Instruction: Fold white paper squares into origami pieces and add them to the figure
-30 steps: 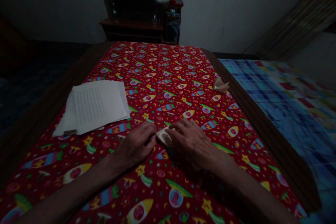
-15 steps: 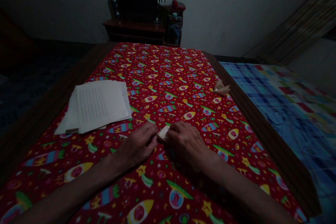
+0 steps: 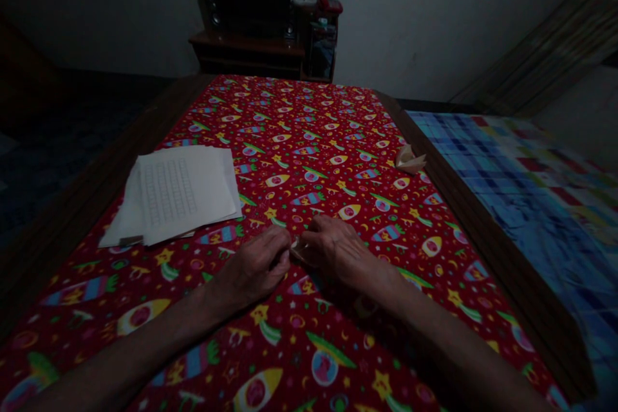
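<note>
Okay, the left hand (image 3: 248, 268) and right hand (image 3: 338, 259) are pinching a small paper fold (image 3: 298, 250), while another folded paper (image 3: 410, 161) is sitting, looking finished, at 2 o'clock.

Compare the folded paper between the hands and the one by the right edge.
The folded paper between the left hand and right hand is mostly hidden by them; the folded paper by the table edge shows whole, peaked, untouched. Both are pale, on the red rocket-print cloth.
</note>
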`<state>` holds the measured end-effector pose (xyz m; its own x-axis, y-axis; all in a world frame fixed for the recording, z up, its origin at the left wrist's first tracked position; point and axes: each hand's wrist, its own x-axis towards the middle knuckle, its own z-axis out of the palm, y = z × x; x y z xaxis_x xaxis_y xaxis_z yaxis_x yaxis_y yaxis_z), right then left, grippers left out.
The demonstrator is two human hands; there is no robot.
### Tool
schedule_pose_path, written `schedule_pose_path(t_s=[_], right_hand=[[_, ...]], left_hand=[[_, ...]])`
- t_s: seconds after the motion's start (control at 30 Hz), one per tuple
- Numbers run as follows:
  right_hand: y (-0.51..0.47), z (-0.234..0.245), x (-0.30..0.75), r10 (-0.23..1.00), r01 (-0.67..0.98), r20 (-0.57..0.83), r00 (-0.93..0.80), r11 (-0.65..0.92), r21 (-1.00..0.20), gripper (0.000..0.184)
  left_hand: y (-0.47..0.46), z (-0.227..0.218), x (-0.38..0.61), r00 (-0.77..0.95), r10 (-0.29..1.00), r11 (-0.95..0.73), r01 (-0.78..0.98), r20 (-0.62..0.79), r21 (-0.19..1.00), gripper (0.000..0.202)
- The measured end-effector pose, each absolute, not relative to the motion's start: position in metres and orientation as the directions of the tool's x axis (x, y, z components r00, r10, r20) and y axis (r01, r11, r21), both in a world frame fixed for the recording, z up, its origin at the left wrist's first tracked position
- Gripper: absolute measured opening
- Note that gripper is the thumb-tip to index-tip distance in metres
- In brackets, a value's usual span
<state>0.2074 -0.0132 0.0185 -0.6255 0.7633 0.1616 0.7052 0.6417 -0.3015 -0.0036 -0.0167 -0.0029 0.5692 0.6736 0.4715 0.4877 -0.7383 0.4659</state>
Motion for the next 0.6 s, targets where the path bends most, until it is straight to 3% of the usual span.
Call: schedule_pose_path(t_s=[0.1, 0.4, 0.6], right_hand=[[-0.01, 0.025, 0.201, 0.786, 0.731, 0.081, -0.613, 0.603, -0.319, 0.011], [-0.008, 0.02, 0.196, 0.775, 0.675, 0.139, -0.616, 0.611, -0.415, 0.023], [-0.01, 0.011, 0.197, 0.75, 0.635, 0.206, -0.628, 0.648, -0.42, 0.015]], left_hand=[[-0.016, -0.004, -0.004, 0.564, 0.69, -0.722, 0.492, 0.454, 0.486, 0.014], [-0.017, -0.005, -0.005, 0.571, 0.691, -0.721, 0.496, 0.443, 0.484, 0.013], [-0.017, -0.005, -0.004, 0.568, 0.681, -0.731, 0.502, 0.462, 0.462, 0.014]])
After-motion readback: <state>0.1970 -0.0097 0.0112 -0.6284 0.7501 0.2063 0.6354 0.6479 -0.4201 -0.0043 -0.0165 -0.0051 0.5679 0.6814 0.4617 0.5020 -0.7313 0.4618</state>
